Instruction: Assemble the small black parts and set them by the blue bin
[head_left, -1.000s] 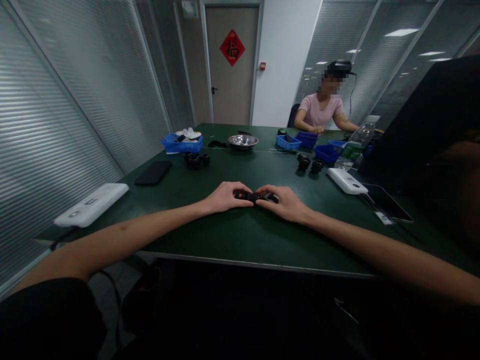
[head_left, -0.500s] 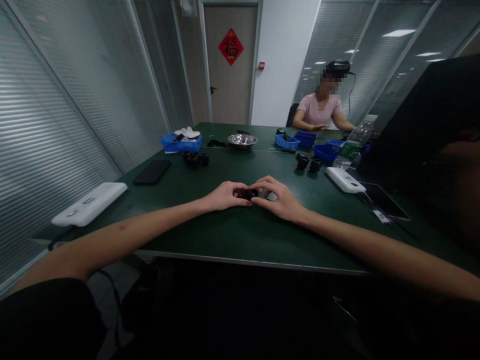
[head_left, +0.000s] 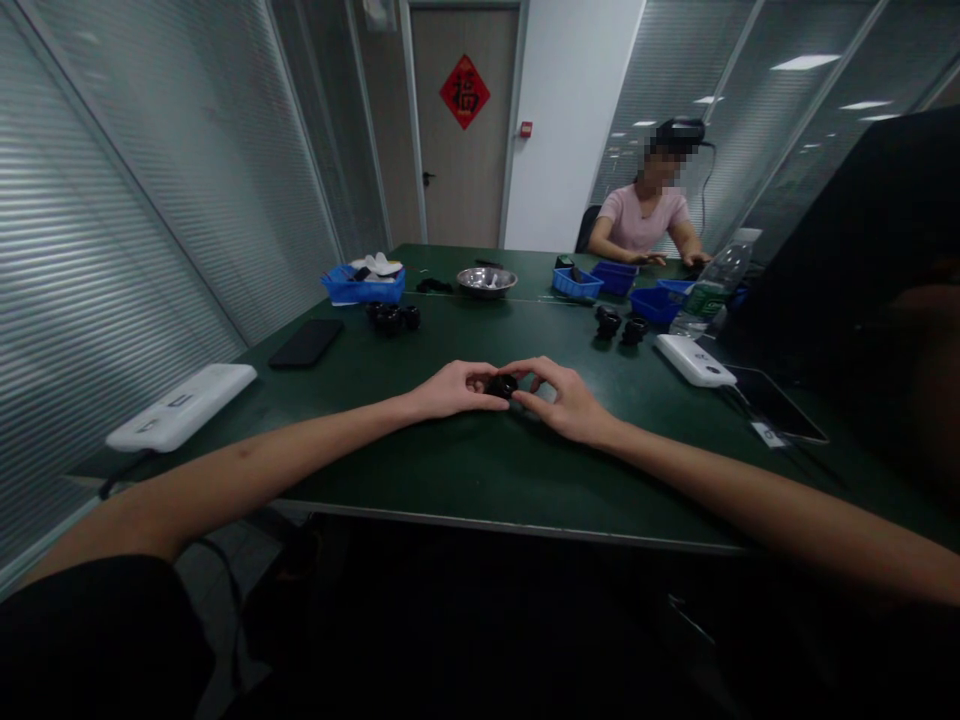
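Over the green table [head_left: 450,470], a small round black part [head_left: 504,386] sits between my two hands; its exact kind is hard to make out. My left hand [head_left: 450,388] is closed around its left side, thumb in front and fingers behind. From the right, my right hand [head_left: 564,402] curves its thumb and forefinger to the part's right end in a loose pinch. Partly hidden by the fingers, the part shows only its dark end. Similar black parts stand farther off, one group [head_left: 388,318] at the left and a pair [head_left: 609,322] at the right.
A blue tray [head_left: 365,292] and a metal bowl [head_left: 487,284] stand behind. Blue bins [head_left: 654,306] and a bottle [head_left: 705,300] are at the right, near a white power bank [head_left: 694,361]. A phone [head_left: 306,344] lies left. Across the table sits a person [head_left: 645,220].
The fingertips of my right hand have shifted slightly on the black part, and its round end shows more. The person across has moved a hand. The view has shifted slightly.
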